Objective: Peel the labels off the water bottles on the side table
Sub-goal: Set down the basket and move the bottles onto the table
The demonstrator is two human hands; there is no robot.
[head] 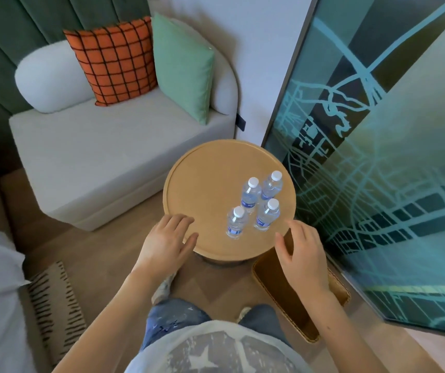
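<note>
Several small clear water bottles with white caps and blue labels stand upright in a cluster on the right half of the round tan side table (202,184). The nearest bottle (236,223) is at the front, another (267,215) to its right, and two more (251,195) behind. My left hand (166,242) hovers over the table's front left rim, fingers spread, holding nothing. My right hand (303,251) hangs at the front right rim, fingers loosely apart, a short way from the bottles and touching none.
A brown open box (291,305) sits on the floor under my right hand. A grey sofa (94,157) with orange and green cushions stands behind the table. A patterned glass panel (377,184) lines the right side. A striped rug (54,305) lies at left.
</note>
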